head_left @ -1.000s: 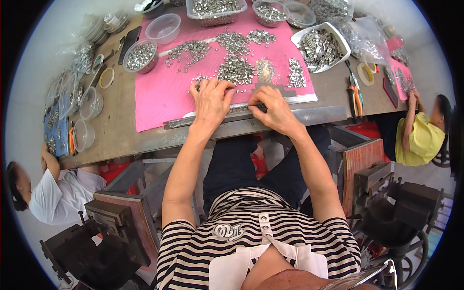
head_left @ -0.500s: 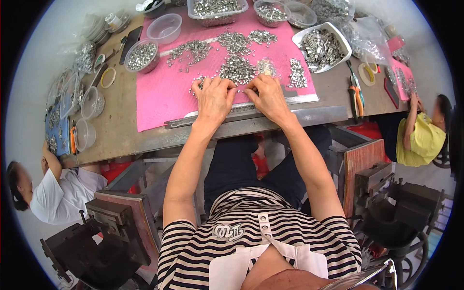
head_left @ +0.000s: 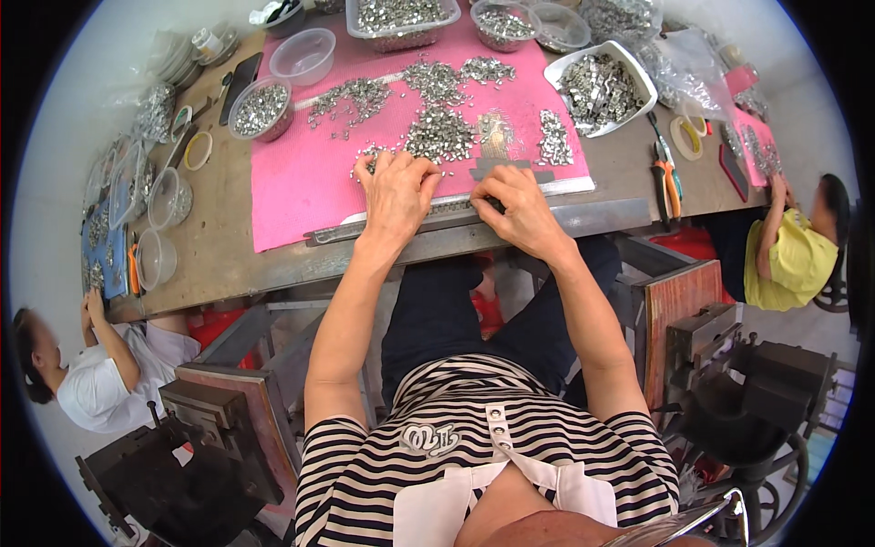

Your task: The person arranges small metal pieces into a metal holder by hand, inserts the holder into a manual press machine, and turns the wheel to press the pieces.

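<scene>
Small shiny metal pieces [head_left: 441, 135] lie heaped on a pink ribbed mat [head_left: 290, 196]. My left hand [head_left: 398, 190] is at the near edge of the heap, fingers curled down over loose pieces, thumb and forefinger close together. What its fingertips hold, if anything, is hidden. A slotted metal rail [head_left: 447, 209] runs along the mat's near edge, carrying a row of small pieces. At this rail my right hand [head_left: 516, 208] is closed, thumb and forefinger pinched over the row; I cannot make out what is between them. Behind it lies a flat grey strip [head_left: 492, 166].
Tubs of metal pieces [head_left: 262, 111] and an empty clear bowl [head_left: 302, 56] stand on the mat. A white tray of parts [head_left: 653, 93] is right. Orange-handled pliers [head_left: 671, 187] lie beyond the mat. Co-workers sit at left [head_left: 118, 374] and right [head_left: 795, 244].
My right hand has drawn back from the heap to the rail, uncovering the grey strip. My left hand stays near the same pieces. The left co-worker's hands have come together at the blue mat.
</scene>
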Motion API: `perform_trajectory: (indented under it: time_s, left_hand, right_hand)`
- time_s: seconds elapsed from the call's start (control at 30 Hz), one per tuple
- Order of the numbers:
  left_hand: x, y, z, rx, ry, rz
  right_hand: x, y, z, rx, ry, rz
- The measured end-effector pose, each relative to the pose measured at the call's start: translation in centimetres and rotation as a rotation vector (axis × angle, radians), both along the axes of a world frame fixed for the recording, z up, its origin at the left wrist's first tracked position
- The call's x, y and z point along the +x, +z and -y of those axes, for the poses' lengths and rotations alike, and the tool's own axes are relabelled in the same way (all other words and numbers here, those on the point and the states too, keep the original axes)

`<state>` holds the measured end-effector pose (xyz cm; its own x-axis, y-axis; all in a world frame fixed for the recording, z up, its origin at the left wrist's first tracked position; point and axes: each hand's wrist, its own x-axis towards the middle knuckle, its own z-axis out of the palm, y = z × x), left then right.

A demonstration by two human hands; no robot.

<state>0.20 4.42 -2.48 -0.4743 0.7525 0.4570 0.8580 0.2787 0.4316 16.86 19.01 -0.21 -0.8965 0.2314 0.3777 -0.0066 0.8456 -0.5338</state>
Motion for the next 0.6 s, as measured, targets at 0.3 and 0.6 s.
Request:
perform_trajectory:
  time_s: [0.3,0.6]
  left_hand:
    - [1.7,1.0,0.0,0.048,-0.059,-0.002]
    - [4.9,0.7,0.0,0.154,-0.143,0.032]
  right_hand:
    - [-2.4,-1.4,-2.1,-0.011,-0.161,-0.042]
    - [-4.9,-3.1,-2.5,0.16,-0.261,-0.109]
